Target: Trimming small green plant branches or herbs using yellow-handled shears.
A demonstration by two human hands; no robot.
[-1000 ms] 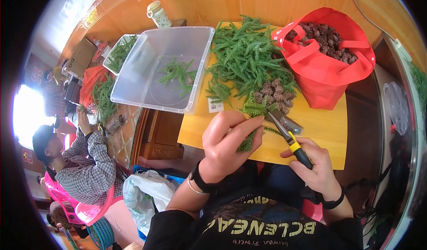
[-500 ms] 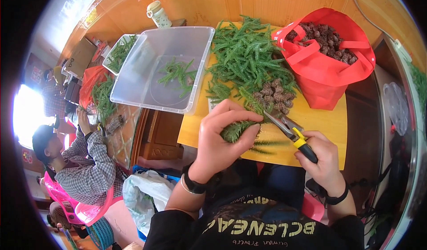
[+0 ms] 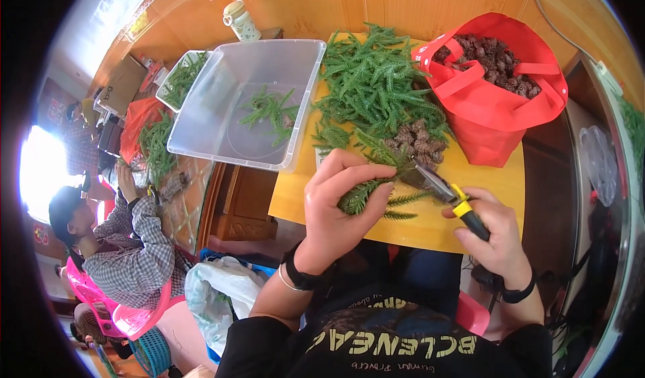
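My left hand (image 3: 342,206) is closed in a pinch around a green fir sprig (image 3: 357,196), its needles sticking out past the thumb and fingers. Black-and-yellow long-nose pliers (image 3: 463,208) are gripped in my right hand (image 3: 494,233). Their metal jaws reach toward the sprig's end, just right of my left fingertips; whether they touch it I cannot tell. Beyond my hands, a small heap of brown pine cones (image 3: 422,143) rests at the edge of a big pile of green sprigs (image 3: 376,75) on the yellow tabletop (image 3: 484,190).
At right stands a red bag (image 3: 487,133) full of pine cones. A clear plastic bin (image 3: 235,156) on the left holds a few sprigs. Behind it are a white basket (image 3: 164,99) and a bottle (image 3: 240,22). Farther left, a person in a checked shirt (image 3: 127,270) sits working.
My right hand and the pliers have shifted slightly right and down. The sprig in my left hand has turned a little, and the left hand is almost where it was.
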